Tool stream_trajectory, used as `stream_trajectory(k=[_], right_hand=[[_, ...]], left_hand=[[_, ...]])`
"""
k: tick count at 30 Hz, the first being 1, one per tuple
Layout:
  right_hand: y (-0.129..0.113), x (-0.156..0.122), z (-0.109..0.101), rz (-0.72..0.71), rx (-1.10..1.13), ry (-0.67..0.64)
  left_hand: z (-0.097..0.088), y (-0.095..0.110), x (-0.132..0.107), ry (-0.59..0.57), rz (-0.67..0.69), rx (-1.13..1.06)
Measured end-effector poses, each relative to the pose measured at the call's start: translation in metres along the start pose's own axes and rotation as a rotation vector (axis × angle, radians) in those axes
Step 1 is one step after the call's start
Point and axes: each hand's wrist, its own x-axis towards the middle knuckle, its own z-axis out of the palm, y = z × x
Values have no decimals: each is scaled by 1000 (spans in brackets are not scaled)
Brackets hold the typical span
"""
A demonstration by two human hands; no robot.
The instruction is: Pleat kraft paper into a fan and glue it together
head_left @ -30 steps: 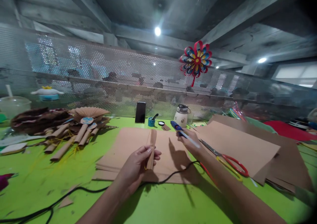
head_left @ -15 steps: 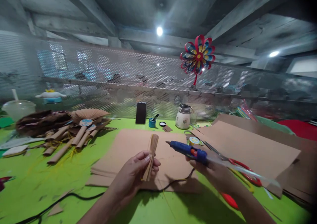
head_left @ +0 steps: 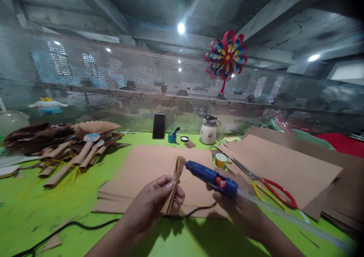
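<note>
Between its thumb and fingers my left hand [head_left: 156,196] grips a narrow stack of pleated brown paper [head_left: 176,181], held upright and leaning slightly right. A thin yellow thread [head_left: 186,223] hangs from the pleats. My right hand [head_left: 233,200] is wrapped around a blue hot glue gun [head_left: 210,177] with a long clear glue stick out of its back. The gun's nozzle is at the upper right edge of the pleated paper; whether it touches cannot be made out. Beneath both hands lie brown paper sheets [head_left: 142,160] on the green table [head_left: 93,242].
Scissors with red and yellow handles [head_left: 264,185] and a yellow spool [head_left: 220,160] lie at right, beside large brown sheets [head_left: 287,170]. Finished paper fans [head_left: 95,128] lie at left. A phone [head_left: 159,126], blue jar [head_left: 172,137] and white bottle [head_left: 207,132] stand behind. A black cord [head_left: 93,224] crosses the front.
The glue gun has moved left, its nozzle now at the upper edge of the pleated paper. The pleats have spread slightly in my left hand.
</note>
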Motion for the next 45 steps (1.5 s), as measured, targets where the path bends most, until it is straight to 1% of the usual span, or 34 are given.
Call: stream_trajectory(k=[6,15,21,26,31,37,41,45], right_hand=[[8,-1,1,67,-10,15],[12,-3,4,90,-68,27],[6,-2,2,150,-90,13],[3,-3,0,165,-95,3],[-5,-3,0,210,-106,-8],[-7,2,4,203,-70,109],[-6,6,2,168,-56,99],[-8,8,-1,175,-78,80]], left_hand=[[0,1,-2,-35,-19,8],[1,0,-2,-63,-5,17],[0,0,-2,-63,-2,29],[0,0,-3,-69,8,26],[1,2,-4,-57,5,27],[1,2,-4,-63,4,42],[0,2,-4,-62,16,46],[-1,1,-4,-55,22,43]])
